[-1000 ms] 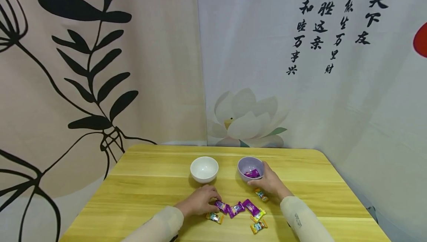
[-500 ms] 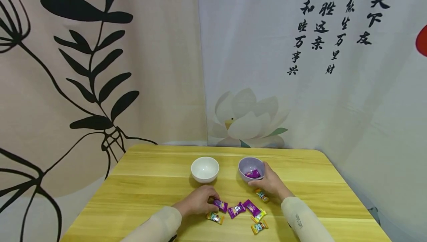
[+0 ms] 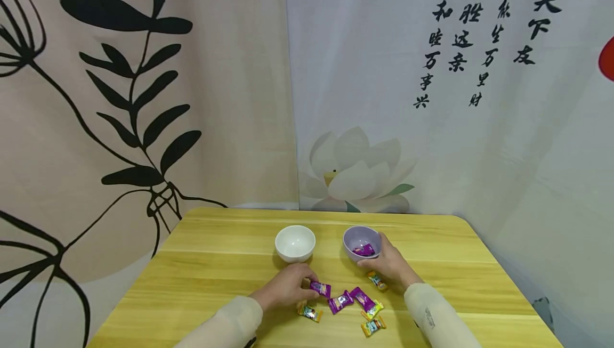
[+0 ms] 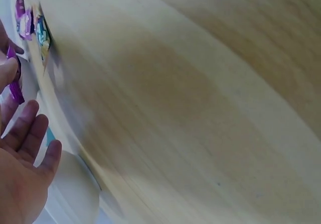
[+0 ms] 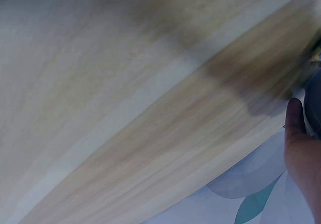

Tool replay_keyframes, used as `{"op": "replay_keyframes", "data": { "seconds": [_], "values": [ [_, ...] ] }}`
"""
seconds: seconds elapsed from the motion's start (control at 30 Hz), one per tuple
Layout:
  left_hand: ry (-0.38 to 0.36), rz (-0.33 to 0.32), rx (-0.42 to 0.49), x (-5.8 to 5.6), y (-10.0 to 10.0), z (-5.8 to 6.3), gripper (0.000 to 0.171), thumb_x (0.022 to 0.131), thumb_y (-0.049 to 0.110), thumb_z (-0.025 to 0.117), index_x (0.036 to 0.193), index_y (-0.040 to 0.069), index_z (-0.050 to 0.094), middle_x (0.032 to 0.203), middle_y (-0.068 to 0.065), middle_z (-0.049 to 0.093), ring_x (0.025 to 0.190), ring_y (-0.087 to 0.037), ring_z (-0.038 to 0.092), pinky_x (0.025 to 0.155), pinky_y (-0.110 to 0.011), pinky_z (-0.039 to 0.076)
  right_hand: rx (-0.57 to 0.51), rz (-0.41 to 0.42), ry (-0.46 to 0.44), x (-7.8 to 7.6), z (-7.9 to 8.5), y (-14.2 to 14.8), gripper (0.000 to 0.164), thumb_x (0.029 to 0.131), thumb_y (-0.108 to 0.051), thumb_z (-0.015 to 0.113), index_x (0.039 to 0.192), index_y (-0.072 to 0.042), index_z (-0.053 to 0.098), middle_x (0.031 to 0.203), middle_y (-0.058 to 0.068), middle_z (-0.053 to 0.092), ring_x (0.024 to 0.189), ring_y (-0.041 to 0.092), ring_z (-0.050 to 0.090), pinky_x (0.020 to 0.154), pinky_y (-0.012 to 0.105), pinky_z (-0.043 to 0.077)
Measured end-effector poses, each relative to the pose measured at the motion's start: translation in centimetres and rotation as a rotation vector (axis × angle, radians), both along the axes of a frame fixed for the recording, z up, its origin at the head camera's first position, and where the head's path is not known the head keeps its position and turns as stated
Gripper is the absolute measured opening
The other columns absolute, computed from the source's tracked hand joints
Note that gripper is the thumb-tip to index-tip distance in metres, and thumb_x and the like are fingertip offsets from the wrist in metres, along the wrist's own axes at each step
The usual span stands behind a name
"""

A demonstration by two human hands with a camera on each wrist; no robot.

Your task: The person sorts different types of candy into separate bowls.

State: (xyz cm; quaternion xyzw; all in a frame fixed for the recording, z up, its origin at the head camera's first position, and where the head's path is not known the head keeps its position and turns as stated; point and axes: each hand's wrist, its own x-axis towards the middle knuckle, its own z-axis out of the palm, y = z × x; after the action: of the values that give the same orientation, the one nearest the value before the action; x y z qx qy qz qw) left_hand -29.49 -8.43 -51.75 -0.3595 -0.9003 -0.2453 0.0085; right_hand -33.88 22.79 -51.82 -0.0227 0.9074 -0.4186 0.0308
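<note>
My left hand (image 3: 290, 285) pinches a purple-wrapped candy (image 3: 321, 288) between thumb and forefinger. In the left wrist view that candy (image 4: 16, 86) sits at the fingertips, the other fingers spread. My right hand (image 3: 388, 261) holds the side of a lilac bowl (image 3: 350, 240), thumb near its front. Inside the bowl lies a purple candy (image 3: 365, 250). Two more purple candies, one in the middle (image 3: 340, 302) and one to its right (image 3: 362, 299), lie on the table. In the right wrist view only part of the right hand (image 5: 303, 158) shows, against the bowl's dark side.
A white bowl (image 3: 295, 244) stands left of the lilac one. Yellow-orange candies lie beneath the left hand (image 3: 310, 313), by the right wrist (image 3: 377, 281) and near the front (image 3: 373, 326). The wooden table (image 3: 216, 252) ends at a printed curtain (image 3: 240, 97).
The left hand has lifted the purple candy slightly away from the neighbouring one, moving it up and a little right in the last half second. The right hand stays on the lilac bowl.
</note>
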Motion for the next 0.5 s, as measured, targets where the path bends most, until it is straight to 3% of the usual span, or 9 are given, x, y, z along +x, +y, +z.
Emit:
{"op": "replay_keyframes", "data": {
  "seconds": [0.2,0.5],
  "values": [
    [0.024,0.015,0.013,0.1,0.3,0.3,0.023,0.083,0.031,0.08,0.097,0.016,0.073,0.092,0.014,0.065,0.09,-0.007,0.058,0.087,-0.028,0.048,0.005,-0.003,-0.008,0.1,0.0,0.0,0.127,0.07,-0.054,0.085,0.156,-0.002,0.009,0.152,0.029,0.032,0.136,0.049,0.034,0.109,0.064,0.027],
    [-0.002,0.042,0.046,0.1,1.1,1.3,0.025,0.083,0.032,0.08,0.099,0.014,0.073,0.095,0.011,0.067,0.094,-0.014,0.062,0.088,-0.03,0.049,0.002,-0.003,0.008,0.1,-0.1,0.0,0.123,0.07,-0.053,0.086,0.156,-0.003,0.012,0.15,0.027,0.036,0.135,0.047,0.037,0.108,0.063,0.028]
  ]
}}
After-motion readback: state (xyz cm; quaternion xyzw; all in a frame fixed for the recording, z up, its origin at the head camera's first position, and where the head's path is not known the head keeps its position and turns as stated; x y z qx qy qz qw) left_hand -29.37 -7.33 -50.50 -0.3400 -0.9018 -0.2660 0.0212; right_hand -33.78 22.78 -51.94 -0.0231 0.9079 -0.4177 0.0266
